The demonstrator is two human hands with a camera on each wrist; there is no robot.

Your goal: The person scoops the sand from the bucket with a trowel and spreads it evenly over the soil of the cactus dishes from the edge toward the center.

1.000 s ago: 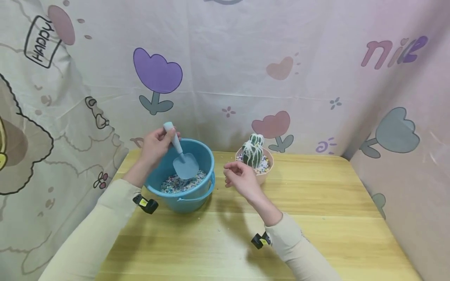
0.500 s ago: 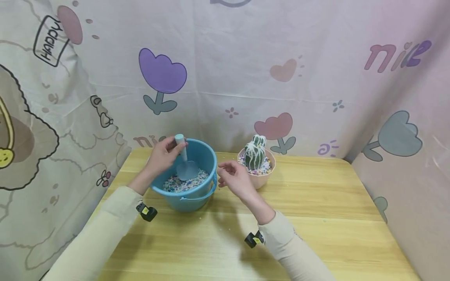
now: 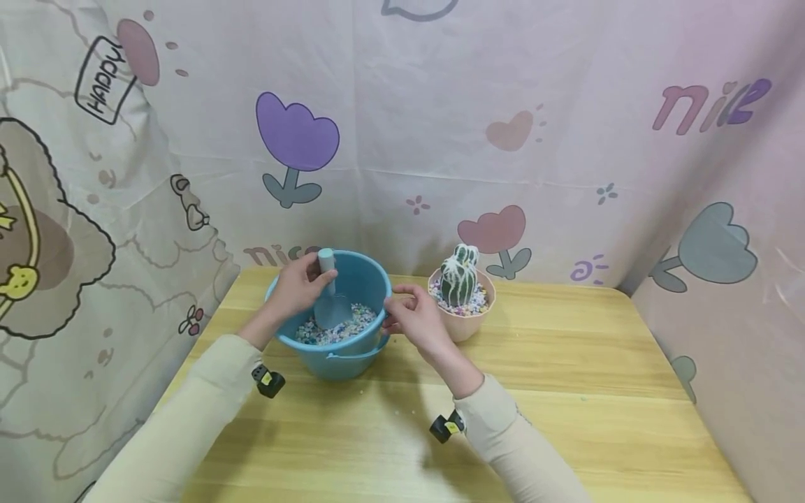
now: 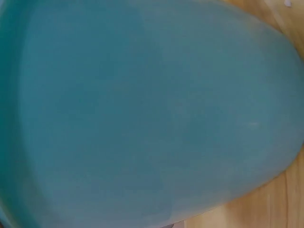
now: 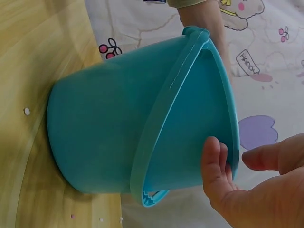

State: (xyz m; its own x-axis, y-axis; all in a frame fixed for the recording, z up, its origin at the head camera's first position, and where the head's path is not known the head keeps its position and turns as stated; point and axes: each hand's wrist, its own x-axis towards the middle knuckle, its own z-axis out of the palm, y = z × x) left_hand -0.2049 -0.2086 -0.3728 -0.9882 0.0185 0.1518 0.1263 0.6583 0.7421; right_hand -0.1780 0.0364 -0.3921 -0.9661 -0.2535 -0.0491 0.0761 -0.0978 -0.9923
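Observation:
In the head view my left hand point(image 3: 294, 288) grips the upright handle of a small light-blue shovel point(image 3: 334, 311). Its blade dips into the multicoloured pebbles point(image 3: 362, 320) at the bottom of a blue bucket point(image 3: 339, 365). My right hand point(image 3: 415, 323) is at the bucket's right rim. In the right wrist view, the right fingers point(image 5: 214, 164) lie against the bucket's outer wall below the rim, with the thumb just beyond the rim's edge and a narrow gap between. The bucket's outer wall point(image 4: 156, 114) fills most of the left wrist view, hiding the left hand.
A pink pot point(image 3: 464, 325) with a white-streaked cactus point(image 3: 458, 285) and pebbles stands right behind my right hand. The wooden table point(image 3: 566, 363) carries a few stray pebbles. Printed cloth point(image 3: 415, 126) hangs behind and along both sides.
My left hand has lowered the shovel into the pebbles, so its handle stands more upright. My right hand has moved left from beside the pot to the bucket's rim.

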